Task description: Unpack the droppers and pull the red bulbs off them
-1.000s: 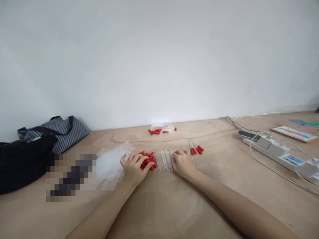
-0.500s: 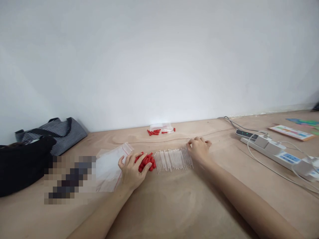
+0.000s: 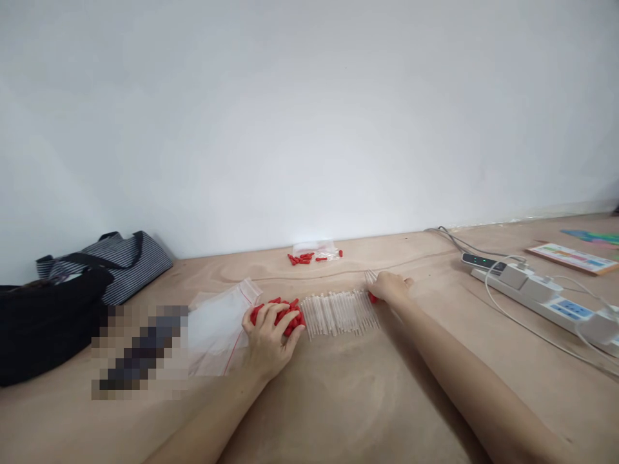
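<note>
My left hand rests with its fingers apart and bent over a pile of small red rubber bulbs, touching them. To the right of this pile, a row of thin clear tubes lies side by side on the table. At the row's far right end is my right hand, its fingers closed. Slim clear tubes stick out past these fingers, and a red bulb shows under the hand's left edge. The back of the hand hides the grip itself.
Several red bulbs lie by a small clear bag near the wall. Zip bags lie on the left, beside a pixelated patch and dark bags. A power strip with cables and a colourful card are on the right.
My left hand has shifted slightly right and spread further over the red pile. My right hand has turned and closed at the row's end; a red bulb now shows beneath it.
</note>
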Motion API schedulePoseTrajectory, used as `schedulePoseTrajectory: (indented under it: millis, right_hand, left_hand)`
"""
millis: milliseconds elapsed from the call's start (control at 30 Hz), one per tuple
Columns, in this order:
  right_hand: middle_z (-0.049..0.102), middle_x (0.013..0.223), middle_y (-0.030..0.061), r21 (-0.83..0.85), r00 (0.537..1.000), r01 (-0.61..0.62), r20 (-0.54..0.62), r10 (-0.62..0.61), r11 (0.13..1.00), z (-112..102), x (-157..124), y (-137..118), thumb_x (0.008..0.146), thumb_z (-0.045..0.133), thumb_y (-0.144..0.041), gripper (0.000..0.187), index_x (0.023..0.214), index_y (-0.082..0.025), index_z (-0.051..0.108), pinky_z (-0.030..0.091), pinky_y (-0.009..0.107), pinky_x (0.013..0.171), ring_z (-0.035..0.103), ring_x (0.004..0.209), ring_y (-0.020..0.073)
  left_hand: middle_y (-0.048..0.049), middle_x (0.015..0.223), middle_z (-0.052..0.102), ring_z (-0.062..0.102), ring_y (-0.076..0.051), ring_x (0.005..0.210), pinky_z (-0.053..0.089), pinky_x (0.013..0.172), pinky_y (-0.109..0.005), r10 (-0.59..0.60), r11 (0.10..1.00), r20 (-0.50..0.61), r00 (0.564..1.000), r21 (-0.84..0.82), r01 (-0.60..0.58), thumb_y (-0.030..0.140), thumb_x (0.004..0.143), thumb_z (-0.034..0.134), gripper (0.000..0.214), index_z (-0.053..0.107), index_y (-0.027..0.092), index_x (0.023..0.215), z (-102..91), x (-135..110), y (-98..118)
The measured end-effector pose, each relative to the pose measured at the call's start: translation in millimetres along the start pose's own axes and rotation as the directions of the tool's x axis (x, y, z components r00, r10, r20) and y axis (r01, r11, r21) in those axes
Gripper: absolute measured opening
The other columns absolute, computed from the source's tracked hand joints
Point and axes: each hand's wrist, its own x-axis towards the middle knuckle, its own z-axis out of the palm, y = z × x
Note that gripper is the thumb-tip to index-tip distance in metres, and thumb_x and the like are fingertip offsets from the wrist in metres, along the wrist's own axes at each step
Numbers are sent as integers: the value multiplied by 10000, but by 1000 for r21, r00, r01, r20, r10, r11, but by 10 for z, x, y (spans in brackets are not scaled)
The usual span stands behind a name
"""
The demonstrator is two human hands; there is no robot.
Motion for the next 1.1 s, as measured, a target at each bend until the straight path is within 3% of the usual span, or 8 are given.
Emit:
schedulePoseTrajectory:
  millis: [167, 367, 400, 533, 700, 800, 933, 1100]
  right_hand:
    - [615, 836, 153, 134, 998, 53, -52, -47, 990, -133, -37, 27, 730, 468, -301, 218, 714, -125, 594, 270, 472, 800, 499, 955, 322]
    - [609, 772, 45, 406, 939, 343, -129, -319, 847, -196, -338, 121, 835, 350, -310, 221, 976, -158, 428, 408, 282, 670, 578, 721, 151]
    - [597, 720, 18, 464, 918, 391, -135, -372, 795, -163, -422, 132, 838, 347, -325, 235, 1004, -164, 389, 421, 267, 634, 579, 667, 139]
    - [600, 738, 14, 886, 825, 400, -236, -514, 235, 25, -821, 96, 792, 483, -411, 326, 1001, -199, 352, 454, 287, 633, 607, 695, 152]
    - [635, 747, 20, 982, 750, 179, -96, -654, 61, 161, -1227, -59, 727, 590, -437, 265, 765, -206, 467, 472, 291, 646, 609, 698, 146]
    - [646, 758, 23, 973, 741, 216, -111, -662, 80, 141, -1260, -59, 704, 617, -432, 253, 733, -198, 525, 470, 304, 674, 608, 728, 156]
    - [656, 747, 36, 777, 772, 541, -305, -558, 323, 27, -1150, 76, 740, 584, -426, 228, 733, -199, 605, 428, 343, 718, 593, 730, 174]
    - [665, 815, 17, 174, 468, 878, -504, -726, 445, 19, -1177, 125, 775, 570, -387, 184, 876, -247, 633, 215, 432, 911, 563, 771, 165]
  left_hand:
    - [-42, 867, 661, 568, -223, 875, 212, 901, -464, 4, 999, -13, 1000, -39, -4, 323, 745, 570, 125, 658, 247, 792, -9, 12, 22]
    - [-23, 839, 666, 563, -222, 872, 184, 924, -477, -12, 991, 62, 998, -132, 20, 319, 746, 569, 119, 650, 254, 804, -6, 17, 145]
    - [-21, 833, 666, 562, -220, 871, 178, 927, -478, -9, 988, 82, 997, -152, 22, 319, 750, 566, 120, 648, 256, 810, -4, 15, 183]
    - [-18, 815, 669, 559, -207, 863, 164, 935, -465, 3, 971, 131, 991, -237, 28, 333, 774, 540, 161, 639, 253, 873, 3, -3, 360]
    - [-11, 806, 680, 558, -197, 868, 111, 969, -468, 14, 942, 137, 990, -334, 33, 343, 814, 494, 216, 614, 239, 961, 8, -50, 507]
    - [29, 683, 666, 562, -165, 773, 73, 985, -475, 17, 931, 133, 991, -365, 33, 303, 840, 467, 173, 634, 257, 844, 18, -78, 497]
    - [41, 651, 647, 552, -160, 754, 102, 966, -465, 5, 944, 134, 991, -329, 39, 301, 813, 516, 135, 631, 255, 759, 30, -86, 427]
    - [44, 660, 642, 546, -155, 760, 121, 958, -460, 44, 952, 160, 986, -305, 7, 289, 793, 545, 104, 622, 247, 736, 38, -87, 431]
